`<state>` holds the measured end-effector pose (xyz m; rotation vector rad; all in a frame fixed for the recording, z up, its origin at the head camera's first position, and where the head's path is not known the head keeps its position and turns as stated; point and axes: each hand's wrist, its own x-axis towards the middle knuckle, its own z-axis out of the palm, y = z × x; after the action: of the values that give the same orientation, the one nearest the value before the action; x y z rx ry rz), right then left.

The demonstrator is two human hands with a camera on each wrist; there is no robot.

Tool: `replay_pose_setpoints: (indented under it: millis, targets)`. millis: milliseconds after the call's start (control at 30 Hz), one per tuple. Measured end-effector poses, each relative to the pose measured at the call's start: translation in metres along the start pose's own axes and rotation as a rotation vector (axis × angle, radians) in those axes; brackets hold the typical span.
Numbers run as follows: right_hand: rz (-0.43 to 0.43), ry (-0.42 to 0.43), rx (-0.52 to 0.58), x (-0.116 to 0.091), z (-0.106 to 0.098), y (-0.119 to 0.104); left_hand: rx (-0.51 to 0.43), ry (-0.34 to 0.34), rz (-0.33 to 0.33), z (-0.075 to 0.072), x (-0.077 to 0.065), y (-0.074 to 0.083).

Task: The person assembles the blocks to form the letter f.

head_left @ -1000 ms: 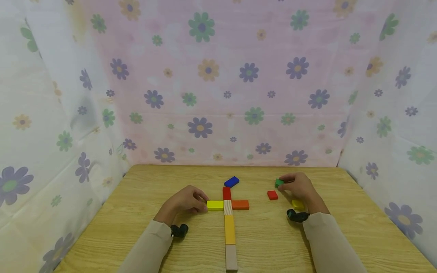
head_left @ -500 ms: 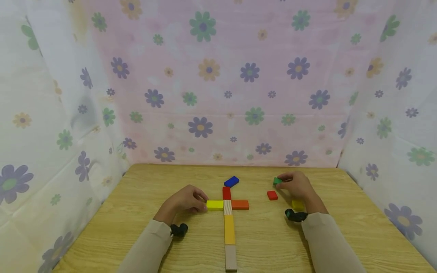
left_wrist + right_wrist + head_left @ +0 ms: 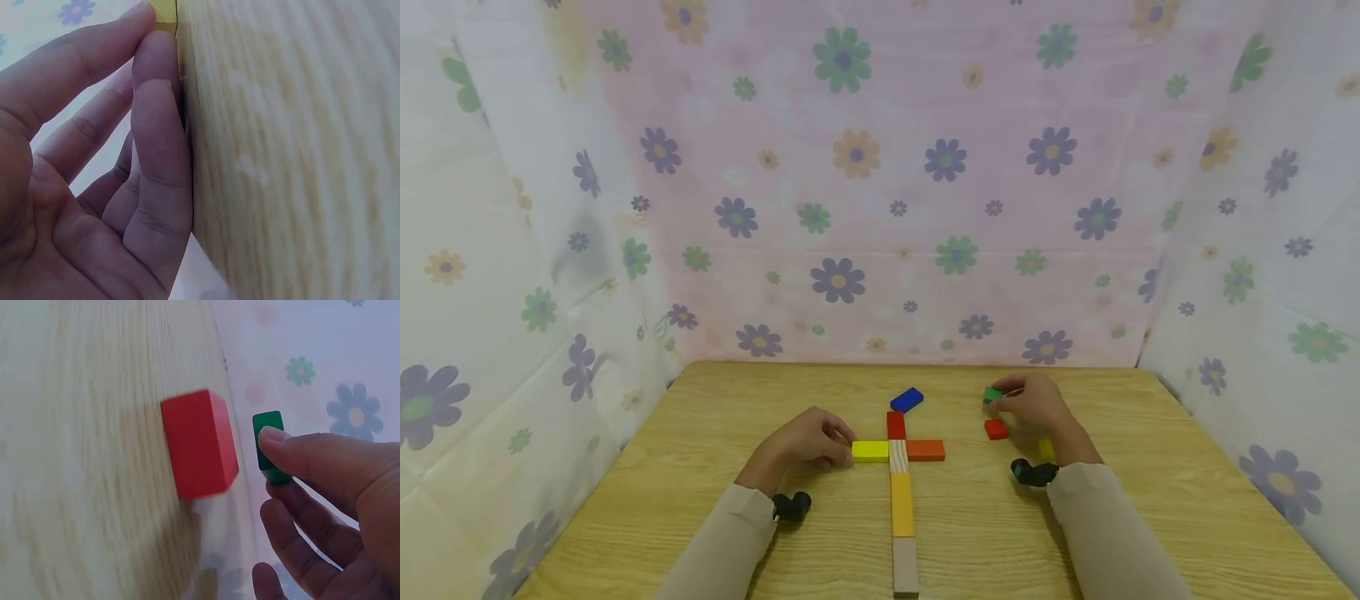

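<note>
In the head view my left hand [image 3: 801,440] rests on the table with its thumb and finger about the left end of a yellow block [image 3: 870,452]. The left wrist view shows those fingertips against the yellow block [image 3: 165,11]. My right hand [image 3: 1036,407] pinches a small green block [image 3: 992,395] between thumb and fingers, raised off the table. In the right wrist view the thumb covers part of the green block [image 3: 269,450]. Just below that hand lies a red block [image 3: 996,429], its shape plainer as the red block [image 3: 199,444] in the right wrist view.
A cross of flat blocks lies mid-table: red [image 3: 896,425], orange-red [image 3: 927,451], striped wood [image 3: 898,456], orange [image 3: 902,504] and plain wood [image 3: 906,567]. A blue block [image 3: 907,400] slants at its top. Another yellow block [image 3: 1047,451] is partly behind the right wrist. A flowered cloth [image 3: 880,317] hangs behind.
My right hand has moved left with the green block, now above the loose red block. The right wrist hides more of the second yellow block. My left hand has stayed put.
</note>
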<state>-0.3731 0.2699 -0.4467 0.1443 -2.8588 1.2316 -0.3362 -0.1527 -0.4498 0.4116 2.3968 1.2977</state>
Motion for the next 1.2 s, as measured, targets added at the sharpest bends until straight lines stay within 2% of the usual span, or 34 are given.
replay_pose_setpoints:
  millis: [267, 567, 933, 1200]
  targets:
    - [-0.011, -0.037, -0.041, 0.015, 0.004, -0.014, -0.018, -0.006, 0.014, 0.001, -0.001, 0.002]
    - [-0.012, -0.075, 0.009, 0.022, 0.015, -0.031, -0.023, -0.007, 0.006, 0.001, 0.000, 0.004]
    - [0.003, -0.081, -0.019, 0.032, 0.030, -0.038, -0.013, -0.004, 0.012, 0.001, 0.000, 0.004]
    - [-0.037, -0.070, -0.102, 0.037, 0.041, -0.042, -0.018, -0.001, 0.006, 0.001, -0.002, 0.002]
